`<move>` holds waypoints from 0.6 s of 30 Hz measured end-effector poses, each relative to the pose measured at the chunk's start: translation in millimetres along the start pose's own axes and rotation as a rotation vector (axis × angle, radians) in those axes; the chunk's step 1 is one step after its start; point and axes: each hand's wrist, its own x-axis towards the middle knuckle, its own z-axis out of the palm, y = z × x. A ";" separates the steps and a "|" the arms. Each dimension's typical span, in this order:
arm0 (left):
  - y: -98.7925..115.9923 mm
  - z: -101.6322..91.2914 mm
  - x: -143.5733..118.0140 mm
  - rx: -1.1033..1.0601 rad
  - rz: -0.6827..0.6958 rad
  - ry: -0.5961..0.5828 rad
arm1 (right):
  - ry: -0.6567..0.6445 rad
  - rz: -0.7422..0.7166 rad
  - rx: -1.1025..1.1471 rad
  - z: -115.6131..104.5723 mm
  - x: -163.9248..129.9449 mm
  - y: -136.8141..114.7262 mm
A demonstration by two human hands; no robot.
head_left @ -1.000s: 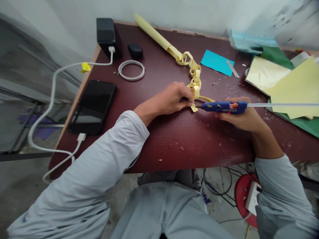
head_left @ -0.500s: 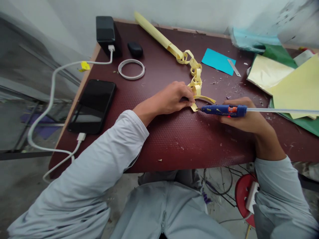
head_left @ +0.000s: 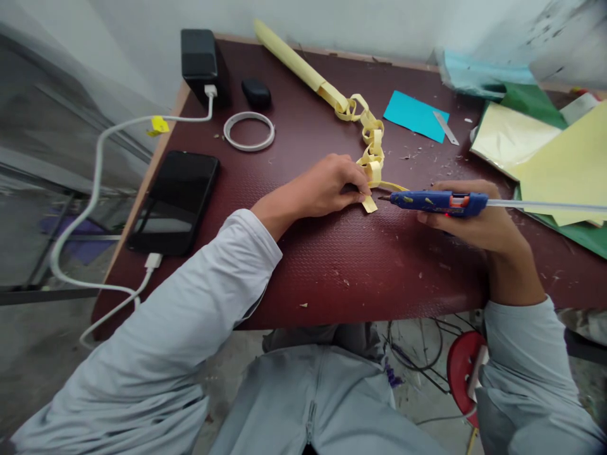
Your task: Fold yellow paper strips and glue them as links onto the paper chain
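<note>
My left hand (head_left: 336, 183) pinches a yellow paper strip (head_left: 369, 204) near one end, which lies on the table just beyond my fingertips. The strip's other part curves off to the right behind the glue gun. Above my fingers runs a yellow paper chain (head_left: 372, 136) of looped links, reaching back to a rolled yellow paper tube (head_left: 289, 57). Closed around the handle of a blue hot glue gun (head_left: 422, 201) is my right hand (head_left: 474, 218). The gun's nozzle points left, a short way from the strip's end. A clear glue stick (head_left: 535, 203) juts from its rear.
A black phone (head_left: 173, 202) with a white cable lies left, near a black power block (head_left: 199, 60), a black mouse-like object (head_left: 257, 93) and a white ring (head_left: 249, 131). Blue paper (head_left: 412, 114) with a blade (head_left: 446, 128) lies behind; yellow sheets (head_left: 564, 164) are at right.
My right hand has drawn the glue gun to the right and slightly up, so its nozzle has come away from the strip's end. My left hand stays in place.
</note>
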 end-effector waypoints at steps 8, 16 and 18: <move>0.5 0.7 0.8 -0.023 0.001 0.021 | -0.028 -0.012 -0.038 9.7 3.0 -7.3; 0.9 0.9 0.8 -0.003 0.009 0.033 | -0.041 -0.042 -0.064 14.2 4.0 -9.7; 1.4 0.7 0.8 -0.002 0.007 0.033 | -0.046 -0.042 -0.070 15.0 4.4 -9.7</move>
